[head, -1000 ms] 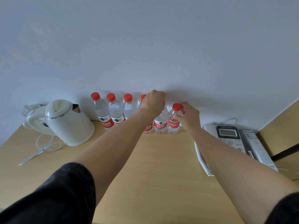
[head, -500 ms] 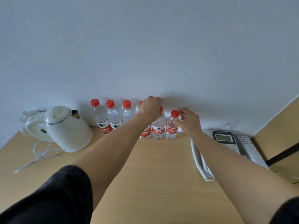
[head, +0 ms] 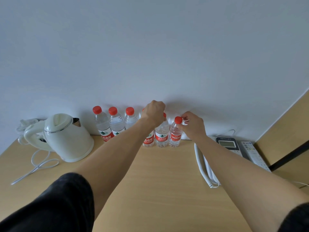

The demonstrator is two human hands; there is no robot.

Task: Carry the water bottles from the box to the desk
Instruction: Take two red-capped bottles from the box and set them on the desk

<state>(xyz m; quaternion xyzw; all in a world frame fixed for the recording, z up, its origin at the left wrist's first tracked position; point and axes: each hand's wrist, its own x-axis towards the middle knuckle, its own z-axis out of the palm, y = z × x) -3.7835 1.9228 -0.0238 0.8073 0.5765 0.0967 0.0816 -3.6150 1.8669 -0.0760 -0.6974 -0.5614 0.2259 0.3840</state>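
Several clear water bottles with red caps and red labels stand in a row against the wall at the back of the wooden desk (head: 163, 178). My left hand (head: 154, 113) grips the top of one bottle (head: 161, 134) near the right end of the row, covering most of its cap. My right hand (head: 192, 123) pinches the neck of the small rightmost bottle (head: 175, 136), just under its red cap. Both bottles stand upright on the desk. Three bottles, the leftmost (head: 101, 124) among them, stand untouched to the left. The box is out of view.
A white electric kettle (head: 66, 139) with its cord (head: 38, 164) sits at the left of the desk. At the right lie a desk phone (head: 228, 144) with a white coiled handset cord (head: 207, 168) and a remote-like keypad (head: 254, 154). A wooden panel stands at the far right.
The view has tilted up, so the row sits lower in frame. My hands stay on the same two bottles; my right fingers have shifted from around the cap to just beside it.
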